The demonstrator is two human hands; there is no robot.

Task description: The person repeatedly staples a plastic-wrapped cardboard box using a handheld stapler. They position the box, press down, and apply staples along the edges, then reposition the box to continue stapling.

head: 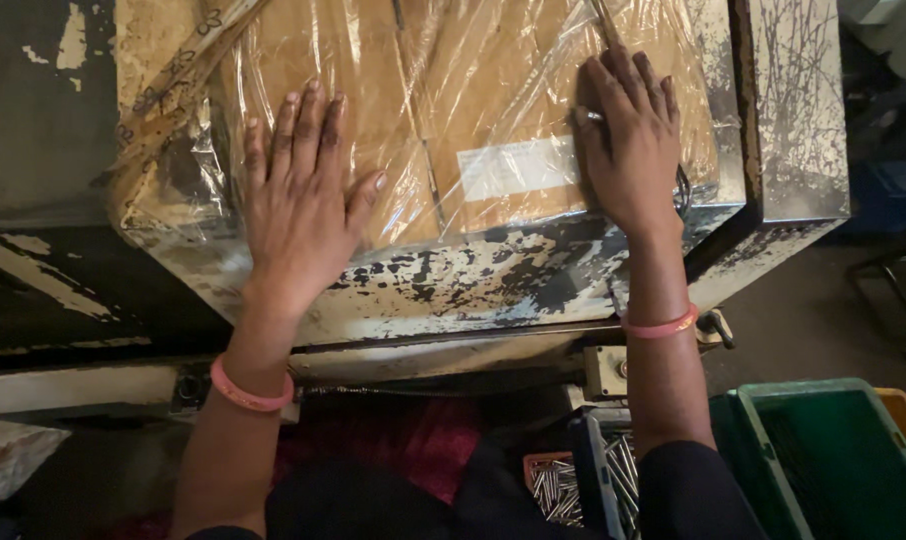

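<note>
Plastic-wrapped cardboard (443, 120), long axis left-right, is pressed by flat spread left hand (298, 205) and right hand (628, 140); metal pins are held in orange tray (553, 485).

Brown cardboard (373, 120) under clear film; white label (518, 167); green crate (833, 450); pink wristbands (249, 393).

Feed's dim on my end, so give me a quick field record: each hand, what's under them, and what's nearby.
left hand: flat, fingers spread, on plastic film
right hand: flat on the same film, a thin metal piece under the fingers
under film: cardboard sheet with a white label
support: worn metal bench, paint flaking
wrists: pink bands on both
lower right: green crate, tray of metal pins
</note>
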